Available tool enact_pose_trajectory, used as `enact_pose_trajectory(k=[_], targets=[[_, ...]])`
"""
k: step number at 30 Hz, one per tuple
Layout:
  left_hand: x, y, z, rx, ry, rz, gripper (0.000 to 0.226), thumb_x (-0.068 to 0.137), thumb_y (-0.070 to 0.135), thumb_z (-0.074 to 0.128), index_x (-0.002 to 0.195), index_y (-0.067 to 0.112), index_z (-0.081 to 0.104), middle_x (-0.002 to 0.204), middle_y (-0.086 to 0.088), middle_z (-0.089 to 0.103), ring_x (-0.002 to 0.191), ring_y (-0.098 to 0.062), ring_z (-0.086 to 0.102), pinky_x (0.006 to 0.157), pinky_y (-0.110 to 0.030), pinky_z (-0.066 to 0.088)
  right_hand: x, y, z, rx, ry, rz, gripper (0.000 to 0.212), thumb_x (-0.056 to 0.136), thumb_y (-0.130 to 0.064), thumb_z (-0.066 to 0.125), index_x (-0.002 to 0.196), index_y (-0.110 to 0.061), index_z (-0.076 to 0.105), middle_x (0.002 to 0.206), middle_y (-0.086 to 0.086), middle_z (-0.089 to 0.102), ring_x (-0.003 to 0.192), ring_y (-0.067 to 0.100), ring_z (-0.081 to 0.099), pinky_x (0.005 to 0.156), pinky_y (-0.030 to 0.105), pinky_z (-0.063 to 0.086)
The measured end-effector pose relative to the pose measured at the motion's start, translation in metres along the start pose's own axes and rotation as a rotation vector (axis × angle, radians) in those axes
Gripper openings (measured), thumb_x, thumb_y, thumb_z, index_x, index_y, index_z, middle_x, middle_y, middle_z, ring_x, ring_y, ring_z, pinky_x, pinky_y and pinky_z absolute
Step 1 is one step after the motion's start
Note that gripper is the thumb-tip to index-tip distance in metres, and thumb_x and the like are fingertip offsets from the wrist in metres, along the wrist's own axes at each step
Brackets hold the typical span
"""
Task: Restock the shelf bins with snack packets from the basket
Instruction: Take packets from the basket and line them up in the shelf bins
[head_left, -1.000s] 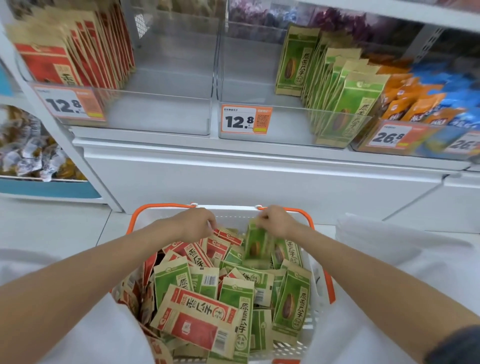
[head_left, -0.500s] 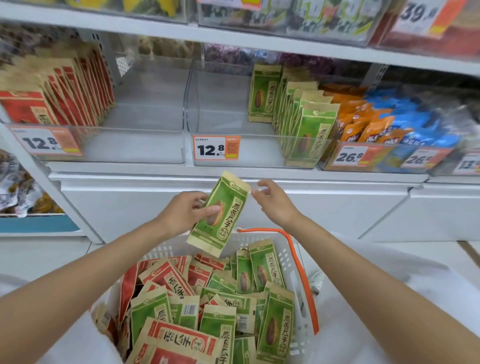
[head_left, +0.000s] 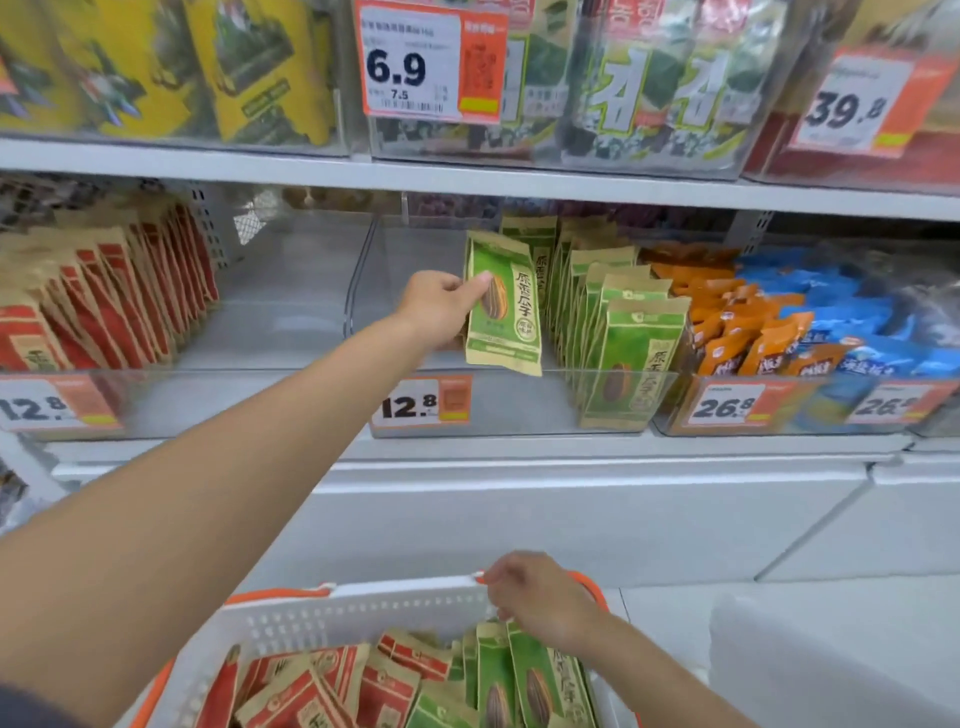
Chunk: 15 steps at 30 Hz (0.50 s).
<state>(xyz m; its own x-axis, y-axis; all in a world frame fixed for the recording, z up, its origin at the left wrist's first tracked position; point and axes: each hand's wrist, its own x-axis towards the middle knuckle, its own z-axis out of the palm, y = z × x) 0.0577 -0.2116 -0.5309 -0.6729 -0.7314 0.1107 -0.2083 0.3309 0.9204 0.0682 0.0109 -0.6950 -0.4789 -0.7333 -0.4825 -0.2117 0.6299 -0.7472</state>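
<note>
The clear plastic middle shelf bin (head_left: 519, 405), tagged with a white-and-orange 12.8 price label (head_left: 421, 402), holds a row of upright green packets (head_left: 628, 353) along its right side. The clear bin to its left (head_left: 208, 400) carries a row of red-and-tan packets (head_left: 119, 301). The clear bin to its right (head_left: 810, 415) carries orange packets (head_left: 737, 332) and blue packets (head_left: 857, 322).

Below, the white perforated plastic basket with orange handles (head_left: 363, 608) holds red-and-tan packets (head_left: 332, 686) on its left and green ones (head_left: 519, 680) on its right.

The left hand (head_left: 436, 309) grips a green snack packet with tan paper edges (head_left: 501, 306), thumb across its front. It is nearly upright inside the middle bin, just left of the row. It shows a dark striped seed, vertical characters and a round seal.

The right hand (head_left: 540, 597) is curled at the basket's far rim; whether it holds anything cannot be told.
</note>
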Motion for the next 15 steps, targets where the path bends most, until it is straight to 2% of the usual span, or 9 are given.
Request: enact_pose_trajectory(k=[2,3,5,6,9,10,12,15], targets=[[0.025,-0.005,0.014,-0.091,-0.023,-0.036,0.028,0.095,0.036,0.059,0.083,0.011,0.058,0.067,-0.003,0.051,0.064,-0.016,0.05,0.055,-0.023,0.045,0.0,0.001,-0.003,-0.185,0.076,-0.051,0.02,0.092,-0.015,0.051,0.105,-0.023,0.063,0.096,-0.007,0.06,0.076,0.005,0.053,0.059,0.006,0.038],[0.036,-0.009,0.02,-0.141,-0.036,-0.06,0.021,0.095,0.031,0.06,0.092,0.011,0.061,0.083,-0.006,0.062,0.076,-0.018,0.059,0.064,-0.029,0.054,0.0,-0.001,-0.009,-0.277,0.15,-0.088,0.025,0.091,-0.015,0.05,0.111,-0.024,0.064,0.098,-0.011,0.058,0.082,0.004,0.052,0.066,0.006,0.041],[0.057,-0.019,0.031,-0.19,-0.05,-0.103,0.027,0.094,0.026,0.063,0.113,0.007,0.061,0.111,-0.008,0.065,0.095,-0.023,0.064,0.077,-0.04,0.057,-0.003,-0.014,-0.027,-0.359,0.332,-0.191,0.035,0.09,-0.011,0.049,0.12,-0.023,0.061,0.106,-0.011,0.059,0.096,0.005,0.054,0.088,0.015,0.043],[0.065,-0.022,0.035,-0.2,-0.055,-0.11,0.032,0.094,0.025,0.064,0.12,0.006,0.059,0.118,-0.009,0.064,0.1,-0.026,0.065,0.08,-0.043,0.057,-0.005,-0.021,-0.039,-0.399,0.459,-0.288,0.038,0.088,-0.008,0.05,0.123,-0.022,0.06,0.113,-0.009,0.059,0.104,0.009,0.055,0.094,0.02,0.042],[0.085,-0.027,0.047,-0.206,-0.021,-0.063,0.026,0.094,0.019,0.063,0.118,0.01,0.064,0.119,-0.009,0.068,0.103,-0.024,0.066,0.091,-0.045,0.055,-0.002,-0.037,-0.081,-0.631,0.844,-0.651,0.057,0.075,0.001,0.057,0.129,-0.013,0.052,0.134,0.008,0.052,0.124,0.027,0.05,0.103,0.04,0.04],[0.09,-0.027,0.051,-0.225,0.0,-0.054,0.026,0.094,0.017,0.062,0.118,0.01,0.065,0.118,-0.008,0.068,0.101,-0.022,0.066,0.094,-0.044,0.053,0.001,-0.038,-0.092,-0.723,0.885,-0.687,0.066,0.073,0.001,0.056,0.137,-0.01,0.044,0.144,0.013,0.044,0.134,0.031,0.041,0.108,0.047,0.034],[0.098,-0.029,0.057,-0.254,0.019,-0.066,0.029,0.095,0.014,0.061,0.123,0.009,0.064,0.12,-0.007,0.067,0.099,-0.018,0.064,0.094,-0.042,0.053,0.011,-0.038,-0.108,-0.911,0.888,-0.643,0.083,0.073,-0.002,0.057,0.15,-0.007,0.027,0.157,0.016,0.024,0.147,0.031,0.018,0.114,0.055,0.02],[0.107,-0.036,0.066,-0.219,-0.05,-0.098,0.03,0.097,0.012,0.057,0.127,0.011,0.061,0.125,-0.006,0.065,0.106,-0.02,0.062,0.091,-0.046,0.053,0.028,-0.036,-0.109,-1.029,0.874,-0.524,0.098,0.069,-0.007,0.065,0.154,-0.006,0.016,0.162,0.012,0.012,0.15,0.03,0.004,0.115,0.06,0.01]])
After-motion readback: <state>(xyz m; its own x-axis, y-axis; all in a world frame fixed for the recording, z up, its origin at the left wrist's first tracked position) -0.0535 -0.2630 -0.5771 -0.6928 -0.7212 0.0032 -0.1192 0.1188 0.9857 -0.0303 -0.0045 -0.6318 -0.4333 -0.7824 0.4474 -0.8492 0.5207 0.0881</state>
